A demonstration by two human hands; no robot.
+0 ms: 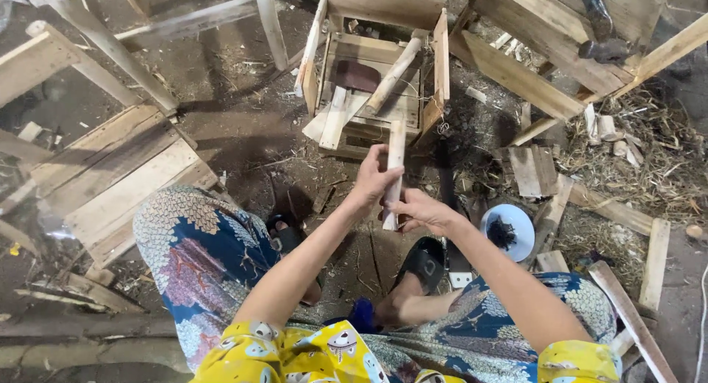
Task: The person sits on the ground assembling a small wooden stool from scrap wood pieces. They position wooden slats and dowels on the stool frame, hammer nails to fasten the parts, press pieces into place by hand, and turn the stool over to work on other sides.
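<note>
Both hands hold one short wooden slat upright above the dirt floor, in front of a small wooden crate.

I see the left hand with its grip closed around the upper half of the wooden slat, and the right hand with its grip closed on the lower end, near the sandals. The slat stands almost vertical, between my knees and the half-built crate farther away. A white bowl lies on the floor to the right; it holds something dark, perhaps nails, but I cannot tell for sure. To handle the slat well, I judge both grips should keep firm, with the fingers away from the ends, and the slat turned slowly to check the edges.
</note>
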